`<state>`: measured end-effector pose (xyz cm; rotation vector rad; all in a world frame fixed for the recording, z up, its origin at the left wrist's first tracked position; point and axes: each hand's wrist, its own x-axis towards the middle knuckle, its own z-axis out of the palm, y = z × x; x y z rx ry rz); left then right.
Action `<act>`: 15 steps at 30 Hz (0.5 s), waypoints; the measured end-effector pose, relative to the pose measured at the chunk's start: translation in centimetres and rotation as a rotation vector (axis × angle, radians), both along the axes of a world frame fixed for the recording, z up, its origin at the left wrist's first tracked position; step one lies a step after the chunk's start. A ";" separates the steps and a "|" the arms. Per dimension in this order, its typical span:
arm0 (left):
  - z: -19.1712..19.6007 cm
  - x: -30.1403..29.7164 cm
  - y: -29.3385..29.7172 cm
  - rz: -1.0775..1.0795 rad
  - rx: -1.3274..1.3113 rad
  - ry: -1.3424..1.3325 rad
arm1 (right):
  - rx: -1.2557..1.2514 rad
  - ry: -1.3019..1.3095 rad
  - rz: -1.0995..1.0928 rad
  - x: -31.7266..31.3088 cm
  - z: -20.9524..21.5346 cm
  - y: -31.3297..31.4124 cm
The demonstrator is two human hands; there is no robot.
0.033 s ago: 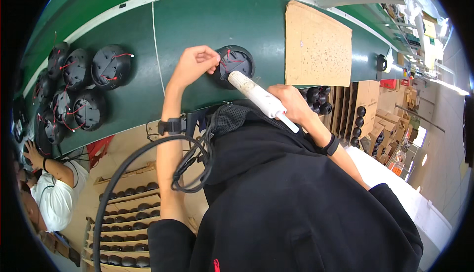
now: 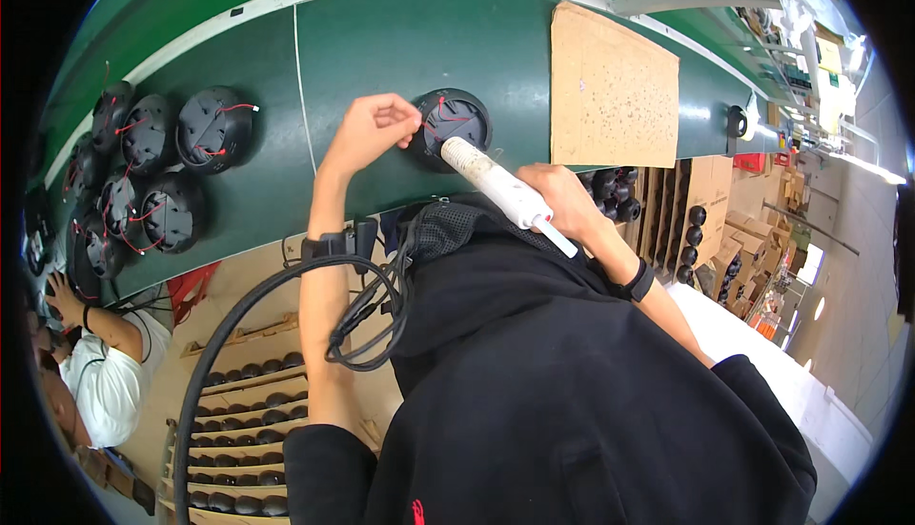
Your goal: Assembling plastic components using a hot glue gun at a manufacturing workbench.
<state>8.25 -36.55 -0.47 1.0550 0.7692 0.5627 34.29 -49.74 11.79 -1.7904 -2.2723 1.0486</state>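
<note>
A black round housing (image 2: pixel 464 109) with thin red wires lies on the green bench in front of me. At its left rim, my left hand (image 2: pixel 379 130) is closed in a pinch, with a red wire (image 2: pixel 426 129) reaching its fingertips. My right hand (image 2: pixel 564 196) is closed against a white sealant cartridge (image 2: pixel 500 185). The cartridge lies slantwise, its stained end over the near part of the housing and its pale nozzle (image 2: pixel 555 236) toward my body. The fingers under the cartridge are hidden.
Several similar black housings (image 2: pixel 215 131) with red wires stand at the left. A speckled cardboard sheet (image 2: pixel 615 87) lies to the right. Beyond the left bench edge is a co-worker's hand (image 2: pixel 64 298). Racks of black parts (image 2: pixel 243 430) stand below; a black cable (image 2: pixel 233 330) loops beside my left arm.
My left hand has shifted slightly down and left at the housing's rim. The right hand, cartridge and housing look unmoved.
</note>
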 end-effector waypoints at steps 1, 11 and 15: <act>0.2 -0.8 -0.4 -0.032 -0.016 0.010 | 0.005 -0.002 -0.003 -0.1 -0.1 0.0; 1.9 -2.5 -2.6 -0.175 0.039 0.140 | -0.009 0.006 0.001 -0.3 0.0 0.4; 1.7 -2.5 -2.7 -0.173 0.038 0.149 | 0.013 0.036 -0.017 -0.3 -0.3 0.2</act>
